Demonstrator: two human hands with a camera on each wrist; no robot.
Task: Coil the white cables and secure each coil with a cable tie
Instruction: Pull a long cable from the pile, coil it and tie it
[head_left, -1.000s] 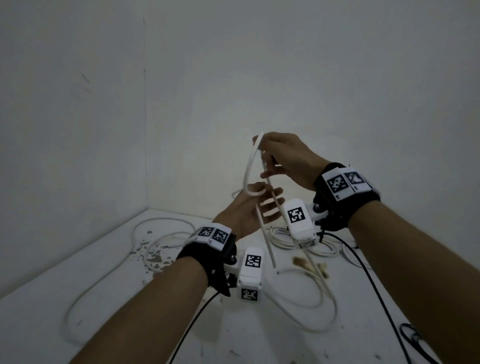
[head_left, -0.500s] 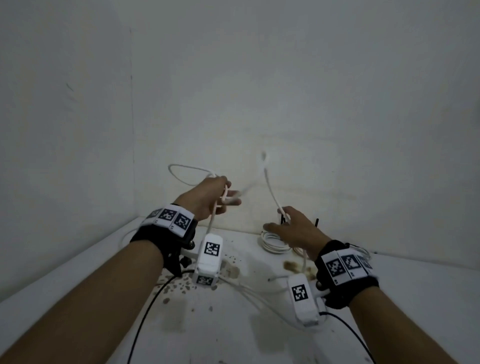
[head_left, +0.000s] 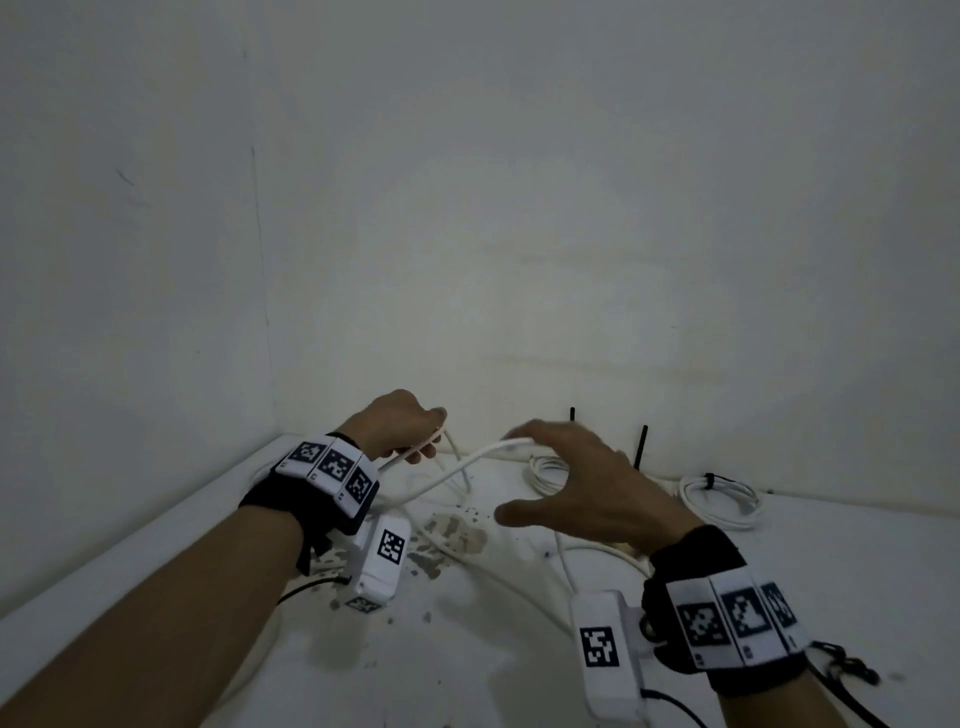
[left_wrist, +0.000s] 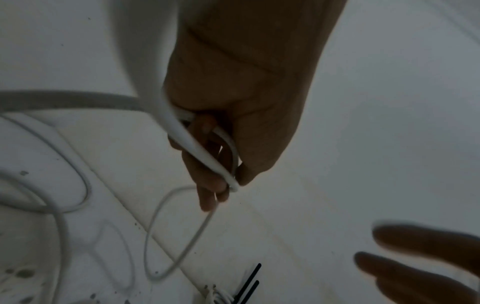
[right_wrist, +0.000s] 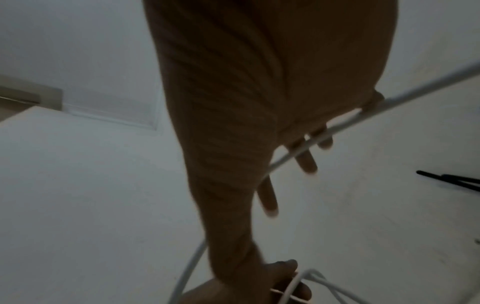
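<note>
My left hand (head_left: 415, 441) grips a few loops of the white cable (left_wrist: 205, 158) in its curled fingers. From it a stretch of cable (head_left: 457, 467) runs right across the straight, spread fingers (right_wrist: 306, 160) of my right hand (head_left: 511, 473), which touches it without closing. More of this cable lies loose on the white surface (head_left: 467, 649). A tied coil (head_left: 719, 499) with a black tie lies at the back right. Another coil (head_left: 543, 470) is partly hidden behind my right hand. Two black cable ties (head_left: 643, 447) stick up by the back wall.
White walls close in on the left and at the back, meeting in a corner (head_left: 267, 364). Brown stains (head_left: 457, 535) mark the surface under the hands. Black camera leads (head_left: 841, 670) trail from my wrists at the near right.
Both hands have come down from chest height toward the surface. The right hand let go of its pinch on the cable and spread its fingers. The left hand still grips the loops.
</note>
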